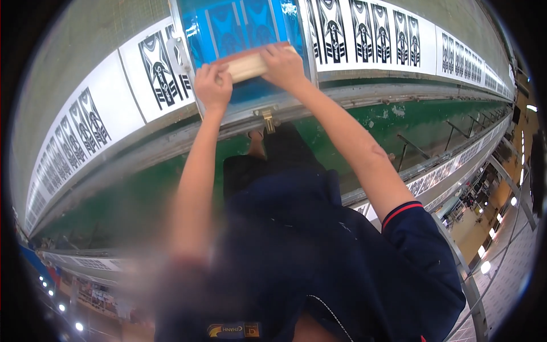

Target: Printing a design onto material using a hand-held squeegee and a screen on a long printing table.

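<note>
Both my hands grip a wooden-handled squeegee (248,64) with a reddish-brown blade along its far edge. My left hand (213,89) is closed around its left end, and my right hand (281,67) is closed around its right end, slightly farther away. The squeegee lies tilted across the near half of a blue printing screen (196,40), whose mesh shows paired patterned shapes. A metal frame (313,60) borders the screen. At its near edge sits a brass-coloured metal bracket (269,121). The squeegee's contact with the mesh is hidden from this angle.
White sheets with black printed patterns line the long table on the left (128,80) and right (364,37) of the screen. A metal rail (364,94) runs along the table's near edge. Behind me stands another table with printed sheets (439,179), across a green floor (342,134).
</note>
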Action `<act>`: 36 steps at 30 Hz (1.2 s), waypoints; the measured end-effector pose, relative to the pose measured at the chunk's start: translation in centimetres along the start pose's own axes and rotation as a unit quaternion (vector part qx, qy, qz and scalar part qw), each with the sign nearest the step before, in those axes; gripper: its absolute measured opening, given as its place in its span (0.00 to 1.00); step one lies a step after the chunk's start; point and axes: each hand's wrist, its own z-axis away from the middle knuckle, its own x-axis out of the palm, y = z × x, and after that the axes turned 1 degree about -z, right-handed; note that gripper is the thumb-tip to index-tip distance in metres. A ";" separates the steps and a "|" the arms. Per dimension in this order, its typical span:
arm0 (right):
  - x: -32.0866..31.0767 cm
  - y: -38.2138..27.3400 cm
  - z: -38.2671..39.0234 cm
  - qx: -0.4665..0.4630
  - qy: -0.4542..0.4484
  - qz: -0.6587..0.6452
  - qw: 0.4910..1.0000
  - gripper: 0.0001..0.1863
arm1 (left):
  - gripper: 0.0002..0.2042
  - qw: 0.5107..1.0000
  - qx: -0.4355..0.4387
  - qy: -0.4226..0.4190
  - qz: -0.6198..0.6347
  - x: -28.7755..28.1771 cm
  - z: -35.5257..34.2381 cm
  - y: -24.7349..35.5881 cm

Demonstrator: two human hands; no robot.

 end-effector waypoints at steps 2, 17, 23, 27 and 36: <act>-0.4 -1.9 3.9 0.004 -0.011 -0.012 1.000 0.24 | 0.06 1.000 -0.016 -0.021 0.001 -1.9 3.8 1.0; -1.7 4.0 -10.6 -0.108 -0.135 0.005 0.985 0.20 | 0.07 0.996 -0.073 -0.007 -0.043 0.1 -8.9 -0.4; -0.3 10.5 -28.8 -0.123 -0.021 0.006 0.992 0.21 | 0.11 0.992 -0.119 0.032 0.005 7.3 -26.6 -6.3; 1.0 10.1 -26.3 -0.099 -0.012 -0.006 0.995 0.22 | 0.09 0.988 -0.073 0.131 0.028 8.6 -24.5 -5.8; -1.0 2.2 0.3 -0.072 -0.048 0.023 0.996 0.24 | 0.04 0.996 -0.049 -0.040 0.056 0.9 0.1 1.0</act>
